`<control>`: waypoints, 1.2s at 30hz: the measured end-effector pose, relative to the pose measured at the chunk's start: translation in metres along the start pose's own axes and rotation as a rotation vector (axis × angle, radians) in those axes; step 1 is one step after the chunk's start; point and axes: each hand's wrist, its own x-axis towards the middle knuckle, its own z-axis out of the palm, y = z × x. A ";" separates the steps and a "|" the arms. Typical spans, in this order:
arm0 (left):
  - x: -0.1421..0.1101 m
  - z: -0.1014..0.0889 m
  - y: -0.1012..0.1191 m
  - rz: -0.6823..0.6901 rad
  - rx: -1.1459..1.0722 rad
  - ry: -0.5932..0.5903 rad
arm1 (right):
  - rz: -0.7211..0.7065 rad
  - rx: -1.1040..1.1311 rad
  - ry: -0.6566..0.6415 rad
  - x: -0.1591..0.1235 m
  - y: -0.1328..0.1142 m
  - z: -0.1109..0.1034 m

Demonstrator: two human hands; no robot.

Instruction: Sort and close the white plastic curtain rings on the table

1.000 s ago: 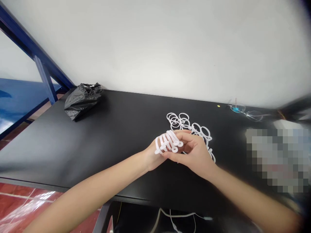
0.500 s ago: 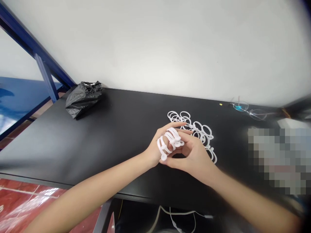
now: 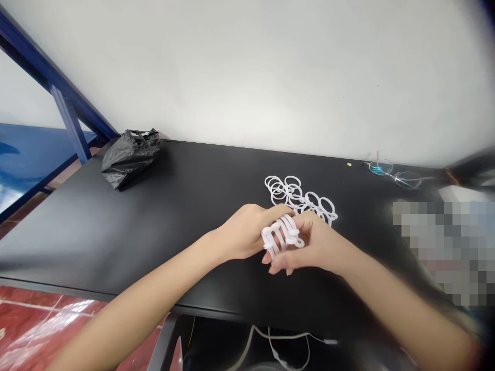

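Observation:
My two hands meet over the middle of a black table (image 3: pixel 162 226). A bunch of white plastic rings (image 3: pixel 281 235) sits between them. My left hand (image 3: pixel 247 232) lies knuckles up with its fingers curled against the bunch. My right hand (image 3: pixel 309 250) wraps round the rings from the right, fingers closed on them. Just beyond my hands, a loose pile of white rings (image 3: pixel 299 198) lies flat on the table.
A crumpled black plastic bag (image 3: pixel 129 157) lies at the table's far left corner. A pair of glasses (image 3: pixel 394 174) rests near the far right edge by the white wall. A blue metal frame (image 3: pixel 62 98) stands at the left. Cables (image 3: pixel 278 345) hang below the table's front edge.
My hands have turned and shifted slightly right and nearer. The ring bunch moved from my left hand's fingers into the grip of my right hand; my left hand now lies knuckles up.

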 end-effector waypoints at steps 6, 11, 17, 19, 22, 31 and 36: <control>0.004 -0.003 0.010 -0.074 -0.369 -0.011 | -0.003 0.108 -0.142 -0.005 -0.008 -0.008; 0.003 -0.001 0.006 -0.036 -0.165 -0.019 | 0.046 0.121 -0.164 -0.001 -0.002 -0.005; 0.003 -0.002 0.004 -0.025 -0.177 -0.019 | -0.034 0.088 -0.093 0.002 0.002 0.002; 0.003 -0.003 0.004 -0.061 -0.246 -0.026 | -0.061 0.050 -0.058 0.003 0.002 0.004; 0.003 -0.003 0.004 -0.075 -0.276 -0.031 | -0.057 0.004 -0.006 0.003 0.003 0.007; 0.003 -0.003 0.001 -0.064 0.009 0.048 | -0.101 0.030 0.151 0.004 0.010 0.010; 0.003 -0.004 0.002 -0.027 -0.001 0.026 | -0.105 0.046 0.059 0.004 0.009 0.009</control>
